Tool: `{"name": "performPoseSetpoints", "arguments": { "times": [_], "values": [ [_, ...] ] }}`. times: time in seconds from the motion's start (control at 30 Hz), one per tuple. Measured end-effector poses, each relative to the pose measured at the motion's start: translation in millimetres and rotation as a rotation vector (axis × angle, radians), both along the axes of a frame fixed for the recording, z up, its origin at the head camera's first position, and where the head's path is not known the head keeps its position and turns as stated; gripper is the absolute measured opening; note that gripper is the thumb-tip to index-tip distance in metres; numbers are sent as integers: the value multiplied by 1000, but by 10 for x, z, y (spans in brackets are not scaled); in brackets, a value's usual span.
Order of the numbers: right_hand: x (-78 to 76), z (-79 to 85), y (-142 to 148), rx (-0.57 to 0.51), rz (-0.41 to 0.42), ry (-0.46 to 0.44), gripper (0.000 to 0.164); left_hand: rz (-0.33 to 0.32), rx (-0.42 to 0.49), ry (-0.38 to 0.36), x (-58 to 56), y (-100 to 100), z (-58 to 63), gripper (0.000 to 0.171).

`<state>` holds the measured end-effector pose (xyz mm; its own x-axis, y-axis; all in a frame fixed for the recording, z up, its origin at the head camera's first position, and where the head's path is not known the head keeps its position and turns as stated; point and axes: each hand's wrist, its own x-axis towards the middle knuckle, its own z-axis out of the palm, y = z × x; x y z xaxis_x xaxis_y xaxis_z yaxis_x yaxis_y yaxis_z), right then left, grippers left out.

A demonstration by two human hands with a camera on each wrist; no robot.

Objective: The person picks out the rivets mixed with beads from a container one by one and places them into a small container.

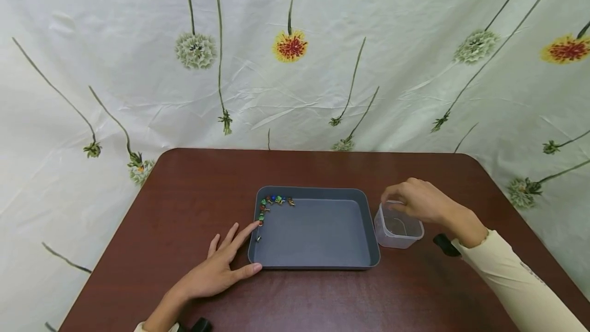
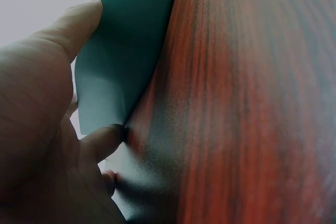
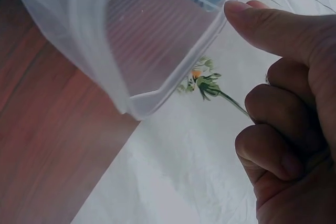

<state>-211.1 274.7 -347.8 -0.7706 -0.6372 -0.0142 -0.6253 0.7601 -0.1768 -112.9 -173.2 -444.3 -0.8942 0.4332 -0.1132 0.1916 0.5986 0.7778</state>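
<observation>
Colored beads line the back-left corner of the tray. At its left edge, the left hand is spread loosely; right of the tray, the right hand bends over 1 clear container, its grasp impossible to tell.

From high on the near side of the tray, the head view looks forward and down, sharing the tray's wall with the close, wall-facing left-wrist view and the tub right of the tray with the close right-wrist view.
</observation>
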Motion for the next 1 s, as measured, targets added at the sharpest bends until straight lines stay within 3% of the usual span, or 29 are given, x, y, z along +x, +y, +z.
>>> {"name": "performPoseSetpoints", "arguments": {
  "times": [0.37,0.67,1.0],
  "values": [
    [-52,78,-218,-12,19,-1,13,-3,-1,20,-13,1,4,81],
    [-67,35,-357,-21,40,-39,12,-16,-7,10,-2,17,2,83],
    [-145,57,-540,-13,63,-15,12,-5,2,13,2,-15,15,82]
  ]
}}
